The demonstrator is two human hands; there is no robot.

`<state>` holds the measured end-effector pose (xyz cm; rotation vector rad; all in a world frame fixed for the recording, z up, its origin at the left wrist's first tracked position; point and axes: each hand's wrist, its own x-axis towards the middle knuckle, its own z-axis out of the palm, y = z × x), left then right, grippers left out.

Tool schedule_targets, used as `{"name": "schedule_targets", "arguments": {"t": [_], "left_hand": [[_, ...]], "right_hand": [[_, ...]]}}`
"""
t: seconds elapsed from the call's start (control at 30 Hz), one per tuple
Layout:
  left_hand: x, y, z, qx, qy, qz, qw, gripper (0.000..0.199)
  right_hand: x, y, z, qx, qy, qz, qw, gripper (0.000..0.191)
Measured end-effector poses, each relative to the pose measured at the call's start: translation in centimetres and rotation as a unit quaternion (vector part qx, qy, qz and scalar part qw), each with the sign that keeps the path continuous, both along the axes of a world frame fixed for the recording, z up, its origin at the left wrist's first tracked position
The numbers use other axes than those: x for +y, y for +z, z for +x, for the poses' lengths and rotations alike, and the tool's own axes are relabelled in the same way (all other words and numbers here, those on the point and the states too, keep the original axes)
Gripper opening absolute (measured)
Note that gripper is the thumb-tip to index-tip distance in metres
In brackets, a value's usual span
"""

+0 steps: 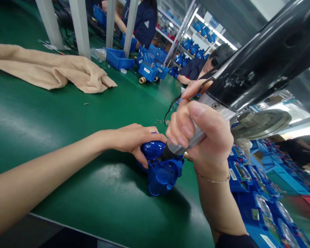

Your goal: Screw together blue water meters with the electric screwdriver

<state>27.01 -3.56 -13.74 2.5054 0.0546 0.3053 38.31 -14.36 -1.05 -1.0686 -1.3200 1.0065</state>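
Note:
A blue meter housing (163, 176) rests on the green bench top, with a glossy rounded part at its upper side. My left hand (138, 139) grips that housing from the left, fingers over its top and thumb at its near side. In my right hand (200, 131) is a power screwdriver (258, 65) with a black body and silver collar, held slanting down to the left. Its dark nose meets the housing beside my left fingertips; the bit's tip and any screw under it are hidden. A brass fitting shows partly behind my right hand.
A beige cloth (51, 69) lies at the far left. Small screws (167, 122) are scattered beyond the housing. Blue housings (147, 70) and a blue bin (119, 59) stand at the back near grey posts (80, 27). Rows of blue units (260, 203) line the right. Co-workers sit beyond.

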Motion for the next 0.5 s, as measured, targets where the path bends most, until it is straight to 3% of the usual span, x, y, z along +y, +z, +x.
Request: {"name": "schedule_targets", "arguments": {"t": [0.13, 0.27, 0.33, 0.5], "left_hand": [[0.0, -0.1, 0.1, -0.013, 0.002, -0.010, 1.000, 0.077], [0.0, -0.3, 0.1, -0.036, 0.009, -0.032, 0.999, 0.067], [0.0, -0.3, 0.2, -0.034, -0.001, -0.022, 0.999, 0.065], [-0.1, 0.2, 0.2, -0.019, 0.002, -0.014, 1.000, 0.067]], "right_hand": [[0.2, -1.8, -0.2, 0.023, 0.043, 0.014, 0.999, 0.018], [0.8, -4.3, 0.1, 0.011, 0.060, -0.030, 0.998, 0.021], [0.9, -4.7, 0.1, 0.002, 0.026, -0.027, 0.999, 0.019], [0.6, -4.5, -0.7, -0.034, -0.143, 0.021, 0.989, 0.015]]}}
